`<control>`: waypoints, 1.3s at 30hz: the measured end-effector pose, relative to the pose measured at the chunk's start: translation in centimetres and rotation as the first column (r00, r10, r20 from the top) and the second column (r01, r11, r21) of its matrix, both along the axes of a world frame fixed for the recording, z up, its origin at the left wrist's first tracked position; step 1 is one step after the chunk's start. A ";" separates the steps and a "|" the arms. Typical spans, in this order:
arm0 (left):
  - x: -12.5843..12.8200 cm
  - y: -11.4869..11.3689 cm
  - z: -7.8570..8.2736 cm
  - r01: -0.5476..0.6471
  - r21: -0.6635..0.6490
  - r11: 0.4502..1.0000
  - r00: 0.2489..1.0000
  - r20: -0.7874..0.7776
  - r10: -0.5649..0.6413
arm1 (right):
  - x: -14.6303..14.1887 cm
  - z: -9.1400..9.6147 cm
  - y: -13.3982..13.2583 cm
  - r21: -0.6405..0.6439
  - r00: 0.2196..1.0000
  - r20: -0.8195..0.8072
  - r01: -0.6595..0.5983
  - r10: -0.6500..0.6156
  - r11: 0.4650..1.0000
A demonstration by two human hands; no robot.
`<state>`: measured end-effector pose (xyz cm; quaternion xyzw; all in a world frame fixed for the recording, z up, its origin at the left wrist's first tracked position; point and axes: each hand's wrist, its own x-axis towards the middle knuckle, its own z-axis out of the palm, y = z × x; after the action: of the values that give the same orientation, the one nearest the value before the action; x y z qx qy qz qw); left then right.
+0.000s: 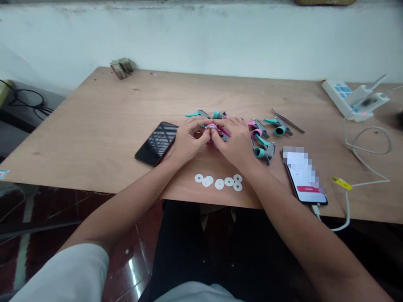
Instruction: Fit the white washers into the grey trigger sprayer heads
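My left hand [191,139] and my right hand [235,141] meet over the table, thumbs and fingertips closed on a small pink-and-grey plastic piece [212,126]. It looks like a trigger sprayer head, though fingers hide much of it. Around the hands lie several similar heads with grey bodies: teal ones [259,152] and a pink one [256,133] beside my right hand, others behind the knuckles, partly covered. Several flat white washers [219,184] rest between my forearms, a few overlapping, each with a small centre hole.
A dark phone [157,143] lies beside my left hand. Another phone [303,177], its screen lit, is plugged into a white cable [348,206] at right. Tweezers [289,121] lie behind the heads. A power strip [344,99] with chargers and a small stack of blocks [121,68] stand near the wall.
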<state>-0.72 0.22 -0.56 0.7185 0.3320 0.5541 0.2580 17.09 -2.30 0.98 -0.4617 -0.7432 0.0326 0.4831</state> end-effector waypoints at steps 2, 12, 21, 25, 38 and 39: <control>0.0 0.1 -0.2 -0.010 0.013 1.000 1.000 -0.004 0.010 | -0.1 -0.1 0.3 -0.002 1.000 0.010 0.004 -0.003 1.000; -0.3 0.1 -0.2 -0.061 0.038 0.997 0.998 -0.029 0.062 | -0.1 0.4 0.5 -0.019 0.999 -0.013 -0.048 0.048 0.999; -0.1 -0.2 0.0 -0.084 0.049 0.995 0.993 -0.077 0.088 | 0.3 0.1 0.5 -0.032 1.000 -0.002 -0.028 0.028 0.999; -0.1 -0.5 0.1 -0.084 0.064 0.994 0.992 -0.088 0.089 | -0.2 -0.6 0.6 0.017 1.000 -0.011 0.019 -0.019 1.000; -3.8 -4.1 2.0 -0.222 0.232 0.947 0.905 -0.311 0.289 | 2.4 1.2 -2.1 -0.064 0.994 0.085 -0.069 0.074 0.996; -3.9 -4.5 2.0 -0.214 0.262 0.941 0.890 -0.345 0.299 | 2.7 1.0 -2.2 -0.084 0.991 0.116 -0.053 0.063 0.995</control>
<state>-4.63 -4.31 1.42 0.7852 0.4056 0.4667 0.0329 19.77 -4.46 2.00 -0.4603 -0.7817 0.0493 0.4179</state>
